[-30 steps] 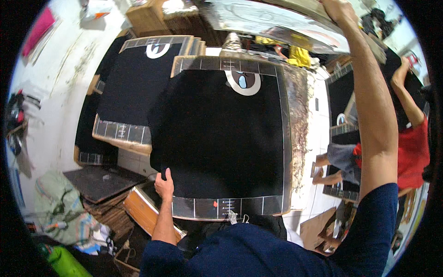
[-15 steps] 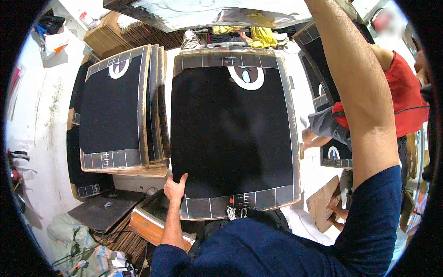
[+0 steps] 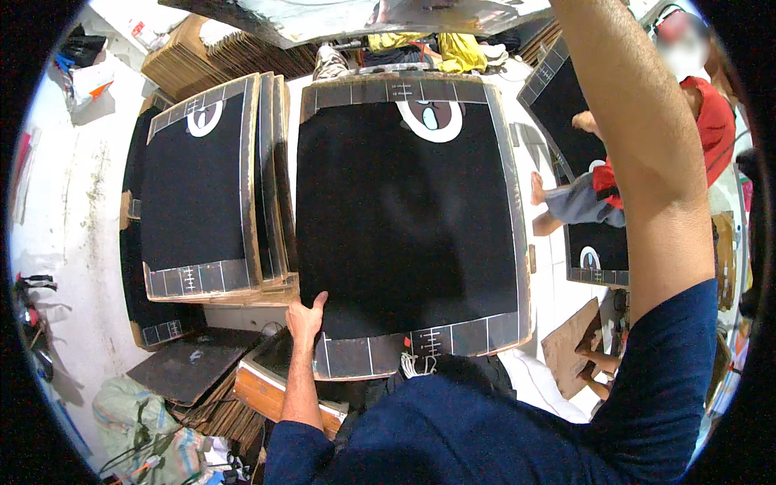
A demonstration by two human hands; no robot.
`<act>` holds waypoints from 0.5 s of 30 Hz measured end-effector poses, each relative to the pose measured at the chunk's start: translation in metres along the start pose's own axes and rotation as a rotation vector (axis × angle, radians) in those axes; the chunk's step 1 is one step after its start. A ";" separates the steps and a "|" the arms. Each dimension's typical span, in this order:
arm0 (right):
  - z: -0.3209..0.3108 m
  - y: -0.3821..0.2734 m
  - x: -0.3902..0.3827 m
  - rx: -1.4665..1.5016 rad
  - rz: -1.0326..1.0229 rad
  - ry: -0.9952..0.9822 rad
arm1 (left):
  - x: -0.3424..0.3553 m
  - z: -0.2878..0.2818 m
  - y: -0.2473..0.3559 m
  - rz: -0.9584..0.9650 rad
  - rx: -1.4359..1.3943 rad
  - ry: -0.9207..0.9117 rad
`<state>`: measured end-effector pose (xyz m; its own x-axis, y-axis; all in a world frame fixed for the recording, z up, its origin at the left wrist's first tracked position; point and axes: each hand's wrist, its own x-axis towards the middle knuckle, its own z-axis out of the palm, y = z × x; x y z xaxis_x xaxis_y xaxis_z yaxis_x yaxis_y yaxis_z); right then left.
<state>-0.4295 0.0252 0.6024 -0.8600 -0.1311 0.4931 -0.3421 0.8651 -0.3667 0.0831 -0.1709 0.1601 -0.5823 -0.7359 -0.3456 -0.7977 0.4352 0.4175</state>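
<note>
A large board with ruled grey bands lies in front of me, black fabric spread flat over it. At the fabric's far edge is a printed motif, a white ring around brown and pale blue. My left hand grips the board's near left edge, thumb on top, the other fingers mostly hidden at the side. My right arm reaches up past the top edge of the picture, so that hand is out of view. Beyond the board, a tilted frame with a pale glossy surface juts in from the top.
Similar boards with black fabric are stacked at left. Another person in a red top is at right beside more boards. Brown sheets stand at the back left; a wooden box and green sack lie near left.
The view has shifted slightly. The frame at the top sits a little higher in the picture. The person in red has moved, a hand now over the fabric at right. My left hand keeps its grip.
</note>
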 end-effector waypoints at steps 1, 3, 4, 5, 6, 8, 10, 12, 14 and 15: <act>0.001 0.000 0.000 0.001 -0.001 0.003 | 0.001 0.000 0.000 0.019 -0.004 0.019; 0.002 0.000 0.001 0.012 -0.005 0.011 | 0.002 0.003 -0.002 0.019 -0.056 -0.008; 0.002 0.000 0.000 0.016 -0.007 0.018 | 0.003 0.007 -0.003 0.030 -0.042 0.004; 0.001 -0.001 0.000 0.022 -0.009 0.023 | 0.004 0.012 -0.006 0.034 -0.030 0.034; 0.000 -0.002 -0.001 0.026 -0.011 0.031 | 0.006 0.018 -0.011 0.029 -0.019 0.076; -0.004 -0.003 -0.003 0.041 -0.010 0.046 | 0.008 0.031 -0.021 0.025 0.018 0.066; -0.007 -0.005 -0.009 0.045 -0.011 0.063 | 0.010 0.042 -0.029 0.153 -0.001 0.159; -0.007 -0.005 -0.020 -0.040 0.035 0.050 | 0.013 0.043 -0.025 0.196 0.053 0.181; -0.009 0.002 -0.037 -0.014 0.093 -0.189 | 0.013 0.028 -0.002 0.122 0.146 0.080; -0.003 0.010 -0.056 -0.030 0.003 -0.050 | 0.009 0.019 0.019 0.140 0.226 0.164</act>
<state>-0.3833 0.0427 0.5739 -0.8792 -0.1520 0.4515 -0.3286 0.8798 -0.3436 0.0594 -0.1598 0.1491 -0.6704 -0.7266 -0.1505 -0.7372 0.6289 0.2472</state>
